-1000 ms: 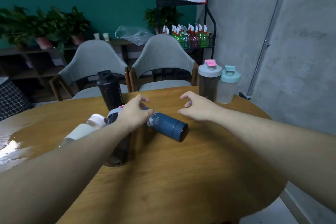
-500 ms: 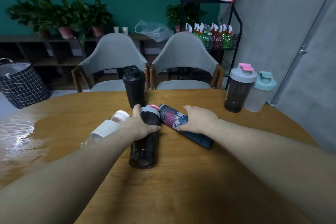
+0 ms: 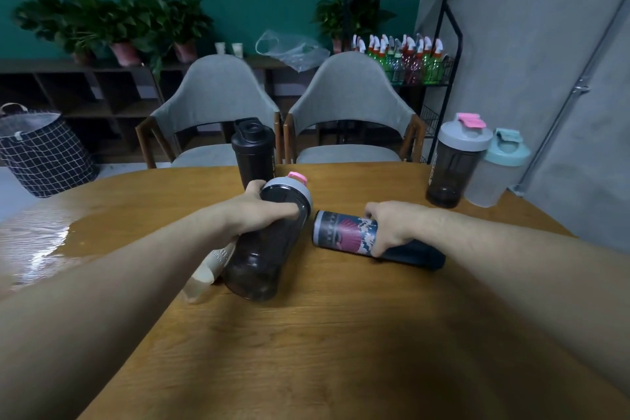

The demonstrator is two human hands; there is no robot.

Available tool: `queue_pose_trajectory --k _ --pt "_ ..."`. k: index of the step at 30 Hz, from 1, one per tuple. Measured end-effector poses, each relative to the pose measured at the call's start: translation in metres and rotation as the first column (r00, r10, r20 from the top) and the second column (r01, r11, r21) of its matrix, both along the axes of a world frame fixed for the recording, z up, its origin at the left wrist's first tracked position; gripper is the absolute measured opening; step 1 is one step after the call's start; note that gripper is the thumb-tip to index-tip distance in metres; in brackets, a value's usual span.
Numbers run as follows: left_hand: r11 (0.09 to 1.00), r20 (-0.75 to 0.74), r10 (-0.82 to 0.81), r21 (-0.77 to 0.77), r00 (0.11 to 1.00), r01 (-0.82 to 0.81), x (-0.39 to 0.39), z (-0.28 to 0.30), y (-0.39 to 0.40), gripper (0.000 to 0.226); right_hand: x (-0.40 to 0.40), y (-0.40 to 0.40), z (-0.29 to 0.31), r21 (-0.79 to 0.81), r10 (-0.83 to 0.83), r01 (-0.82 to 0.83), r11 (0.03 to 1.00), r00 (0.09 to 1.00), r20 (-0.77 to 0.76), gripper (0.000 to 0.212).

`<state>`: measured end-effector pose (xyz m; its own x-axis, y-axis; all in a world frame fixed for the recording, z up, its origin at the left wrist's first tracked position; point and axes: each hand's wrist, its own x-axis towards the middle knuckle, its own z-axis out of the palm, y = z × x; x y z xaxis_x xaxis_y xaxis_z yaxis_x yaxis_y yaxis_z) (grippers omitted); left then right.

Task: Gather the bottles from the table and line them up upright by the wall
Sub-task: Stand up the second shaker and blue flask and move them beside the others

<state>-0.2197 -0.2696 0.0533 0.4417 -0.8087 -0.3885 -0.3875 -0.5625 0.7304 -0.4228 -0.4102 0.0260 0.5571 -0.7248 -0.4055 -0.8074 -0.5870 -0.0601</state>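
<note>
My left hand [image 3: 262, 206] grips a dark smoky shaker bottle [image 3: 269, 245] with a grey lid and pink cap, tilted with its lid away from me. My right hand [image 3: 392, 225] wraps around a dark blue patterned flask [image 3: 344, 230] lying on its side on the wooden table [image 3: 341, 334]. A clear bottle with a beige sleeve [image 3: 208, 266] lies partly hidden under my left forearm. An all-black shaker [image 3: 254, 150] stands upright behind my left hand. By the grey wall at the right stand a smoky shaker with a pink cap [image 3: 456, 160] and a frosted one with a teal lid [image 3: 497, 170].
Two grey chairs [image 3: 218, 102] are tucked in at the table's far edge. A black rack of spray bottles [image 3: 402, 58] stands behind the right chair. A checked basket [image 3: 41, 150] sits on the floor at the left. The table's left part shines with glare.
Both hands came down from hovering onto the bottles. My left hand closed on the smoky shaker and tipped its lid end up; my right hand closed around the patterned flask.
</note>
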Motion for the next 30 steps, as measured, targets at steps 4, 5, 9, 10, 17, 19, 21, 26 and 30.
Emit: queue_pose_trajectory --k 4,5,9,10,17,19,21,26,30 --pt "1.000 0.034 -0.026 0.010 0.999 0.025 -0.009 0.010 -0.001 0.093 -0.019 0.002 0.007 0.126 0.085 -0.082 0.989 0.996 -0.020 0.083" --pt "0.999 0.044 -0.038 0.017 0.998 0.037 -0.012 0.009 -0.001 0.095 -0.023 0.004 0.008 0.135 0.121 -0.115 0.984 0.992 -0.040 0.081" --pt "0.993 0.054 -0.106 0.051 0.993 0.104 -0.027 0.005 -0.004 0.104 -0.035 0.014 0.011 0.042 0.275 -0.272 0.961 0.944 -0.183 0.083" --pt "0.992 0.055 -0.117 0.049 0.992 0.114 -0.032 0.004 -0.005 0.104 -0.038 0.016 0.010 0.021 0.306 -0.309 0.951 0.927 -0.218 0.087" --pt "0.985 0.030 -0.173 0.009 0.985 0.172 -0.055 -0.006 -0.006 0.101 -0.067 0.038 0.000 0.056 0.189 -0.182 0.982 0.969 -0.162 0.080" --pt "0.984 0.019 -0.176 -0.008 0.984 0.176 -0.059 -0.010 -0.007 0.103 -0.072 0.042 -0.007 0.128 0.008 -0.006 0.992 1.000 -0.019 0.074" --pt "0.983 -0.002 -0.182 -0.017 0.983 0.182 -0.063 -0.011 -0.007 0.104 -0.073 0.047 -0.012 0.154 -0.179 0.160 0.975 0.977 0.116 0.059" --pt "0.980 -0.019 -0.196 -0.040 0.980 0.195 -0.074 -0.015 -0.010 0.104 -0.077 0.065 -0.023 0.079 -0.492 0.486 0.871 0.852 0.180 0.053" --pt "0.977 -0.028 -0.206 -0.068 0.978 0.204 -0.083 -0.017 -0.015 0.106 -0.085 0.060 -0.026 0.192 -0.657 0.631 0.752 0.695 0.291 0.101"
